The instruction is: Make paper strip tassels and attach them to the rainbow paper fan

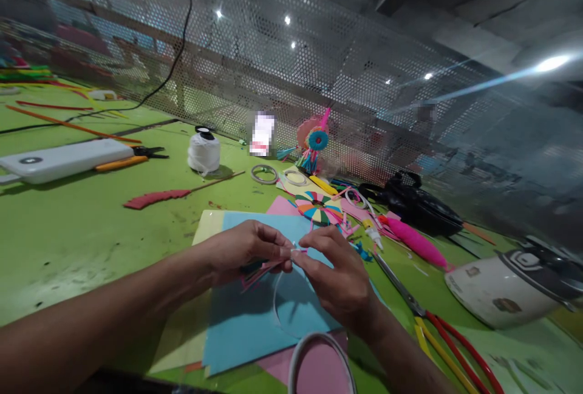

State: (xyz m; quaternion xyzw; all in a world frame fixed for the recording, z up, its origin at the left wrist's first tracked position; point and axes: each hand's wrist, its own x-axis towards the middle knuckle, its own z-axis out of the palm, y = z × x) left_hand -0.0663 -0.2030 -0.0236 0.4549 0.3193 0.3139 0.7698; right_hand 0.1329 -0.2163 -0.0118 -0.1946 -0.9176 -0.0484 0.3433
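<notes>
Both hands meet fingertip to fingertip above a light blue sheet [259, 339]. My left hand [250, 251] is closed on thin pink strips [259, 275], which stick out beneath its fingers. My right hand [339, 275] pinches at the same spot, where a small white piece shows between the fingertips. From there a thin white string [276, 303] hangs in a curve over the blue sheet. What exactly the right fingers grip is partly hidden. A ring-shaped roll [296, 360] lies below the hands at the front edge.
Red-and-yellow-handled scissors [426, 315] lie right of my right hand, near a white kettle-like container [496, 288]. Behind are a multicoloured paper ring [319, 207], a pink bundle [416, 242] and a black bag [410, 203]. A white thread spool [204, 154] and pliers [132, 158] are farther left.
</notes>
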